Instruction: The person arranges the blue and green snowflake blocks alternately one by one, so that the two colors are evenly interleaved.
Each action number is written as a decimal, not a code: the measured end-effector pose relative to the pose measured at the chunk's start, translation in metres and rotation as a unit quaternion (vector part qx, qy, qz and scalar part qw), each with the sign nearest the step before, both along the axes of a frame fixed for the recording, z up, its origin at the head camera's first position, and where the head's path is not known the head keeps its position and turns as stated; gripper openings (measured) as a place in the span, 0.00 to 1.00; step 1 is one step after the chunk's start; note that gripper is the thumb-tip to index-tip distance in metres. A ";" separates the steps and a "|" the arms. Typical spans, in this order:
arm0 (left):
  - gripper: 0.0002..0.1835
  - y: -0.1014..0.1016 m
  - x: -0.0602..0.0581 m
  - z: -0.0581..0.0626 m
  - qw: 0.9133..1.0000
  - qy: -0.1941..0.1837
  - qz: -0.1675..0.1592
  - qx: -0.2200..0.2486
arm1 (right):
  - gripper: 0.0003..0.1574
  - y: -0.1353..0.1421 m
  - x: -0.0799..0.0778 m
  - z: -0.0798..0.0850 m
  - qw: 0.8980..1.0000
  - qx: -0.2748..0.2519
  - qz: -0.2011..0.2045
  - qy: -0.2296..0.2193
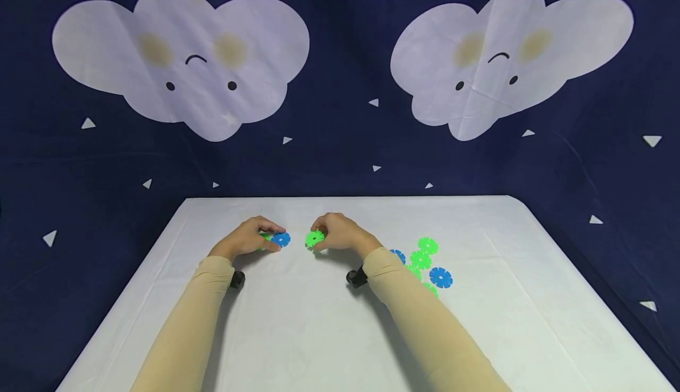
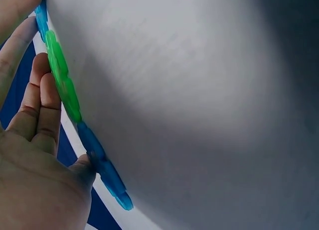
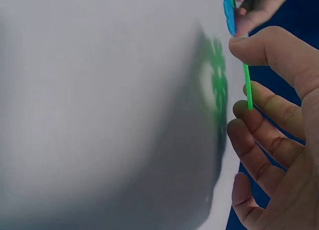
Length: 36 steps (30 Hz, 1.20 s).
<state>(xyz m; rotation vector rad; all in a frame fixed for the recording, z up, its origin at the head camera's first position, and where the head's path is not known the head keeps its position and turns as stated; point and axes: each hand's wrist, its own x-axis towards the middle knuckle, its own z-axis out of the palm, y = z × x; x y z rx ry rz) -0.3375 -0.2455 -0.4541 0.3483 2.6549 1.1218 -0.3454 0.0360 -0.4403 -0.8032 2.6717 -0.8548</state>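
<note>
My left hand (image 1: 245, 239) holds a row of notched plastic discs edge to edge. In the left wrist view a green disc (image 2: 62, 75) lies between a lower blue disc (image 2: 107, 170) and an upper blue disc (image 2: 42, 18); the thumb and fingers are at its edges. Across a small gap, my right hand (image 1: 342, 232) pinches one green notched disc (image 1: 314, 239) between thumb and fingers. From the right wrist this green disc (image 3: 248, 88) appears edge-on, its upper part hidden behind the thumb, close to a blue disc (image 3: 230, 15) in the left hand.
Loose notched discs lie on the white table (image 1: 297, 333) to the right, among them a blue disc (image 1: 441, 277) and a green disc (image 1: 427, 245). My right forearm partly covers several. A dark blue cloth (image 1: 340, 162) with clouds hangs behind the table.
</note>
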 end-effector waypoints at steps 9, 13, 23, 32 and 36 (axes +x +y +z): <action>0.26 0.001 0.000 0.000 1.000 0.001 -0.001 -0.002 | 0.31 -0.022 0.002 -0.009 1.000 0.010 -0.030 0.001; 0.26 0.001 0.002 0.000 1.000 -0.001 -0.001 0.002 | 0.31 -0.029 0.003 -0.013 0.999 0.011 -0.044 0.007; 0.26 0.001 0.001 0.002 1.000 -0.001 -0.005 0.003 | 0.31 -0.041 0.008 -0.011 0.996 0.020 -0.085 0.016; 0.27 0.001 0.002 0.001 1.000 -0.005 -0.001 0.002 | 0.32 -0.045 0.011 -0.012 0.994 0.021 -0.110 0.001; 0.27 0.001 0.001 0.000 1.000 -0.006 -0.001 0.008 | 0.31 -0.045 0.011 -0.012 0.993 0.021 -0.112 -0.001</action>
